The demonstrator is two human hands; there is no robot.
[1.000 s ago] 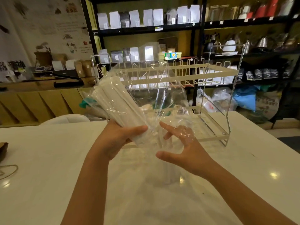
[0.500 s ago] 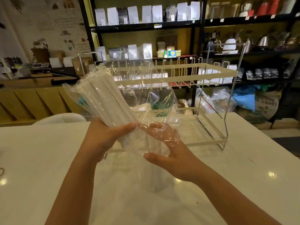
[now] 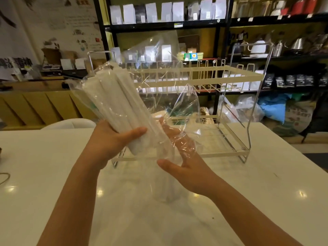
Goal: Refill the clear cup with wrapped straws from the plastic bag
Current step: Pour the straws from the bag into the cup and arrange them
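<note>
We hold the plastic bag (image 3: 156,96) above the surface (image 3: 44,166), our left hand (image 3: 108,141) with fingers wrapped around the wrapped straws (image 3: 113,98) through the film. Our right hand (image 3: 184,166), fingers spread, works inside the bag's mouth. The clear cup (image 3: 166,190) stands just below; we cannot tell whether any straws are in it, so the refill seems barely begun.

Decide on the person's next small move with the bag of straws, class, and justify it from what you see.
Probably tip the bundle's lower end down toward the clear cup. The left hand grips the wrapped straws through the plastic bag, the right hand spreads the bag's loose mouth, and the cup stands just below.
</note>
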